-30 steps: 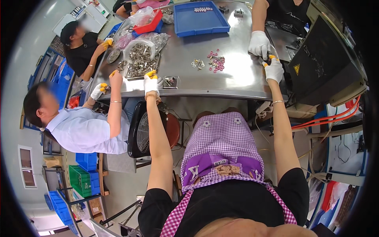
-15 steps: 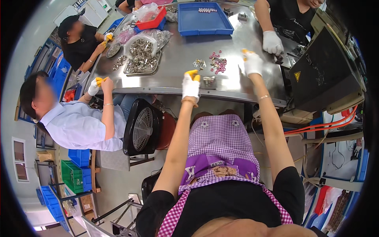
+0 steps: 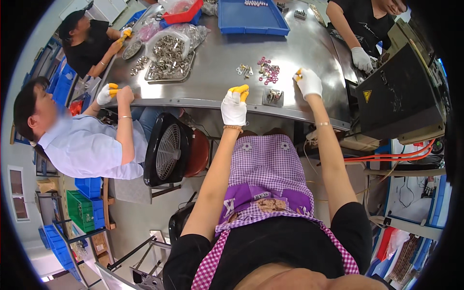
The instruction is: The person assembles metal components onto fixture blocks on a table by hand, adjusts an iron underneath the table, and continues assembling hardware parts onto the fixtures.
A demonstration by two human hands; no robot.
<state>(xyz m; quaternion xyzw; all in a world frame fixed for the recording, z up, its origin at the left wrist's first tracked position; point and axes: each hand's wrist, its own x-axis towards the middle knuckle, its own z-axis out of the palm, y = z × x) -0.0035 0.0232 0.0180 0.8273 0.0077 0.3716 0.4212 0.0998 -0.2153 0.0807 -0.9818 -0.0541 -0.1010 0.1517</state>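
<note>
My left hand (image 3: 234, 107), in a white glove with yellow fingertips, is held over the table's near edge with its fingers pressed together. Whatever may be between them is hidden. Just to its right sits a small metal block (image 3: 273, 97) with shiny metal parts on top. My right hand (image 3: 308, 83), gloved the same way, is beyond and to the right of this block, its fingers curled in a pinch. I cannot make out anything in them. Farther back, between the hands, lie a cluster of pink rings (image 3: 268, 71) and several small metal pieces (image 3: 245, 71).
A steel table (image 3: 208, 72) carries a blue tray (image 3: 253, 26) at the back and a metal tray (image 3: 166, 77) heaped with metal parts at left. A dark machine box (image 3: 401, 92) stands at right. Co-workers sit at left and far right; a black chair (image 3: 166, 150) is nearby.
The metal block now sits farther right, apart from my left hand. My right hand's fingers, stretched forward before, have curled in. The co-worker's gloved hand at far right has shifted right and nearer.
</note>
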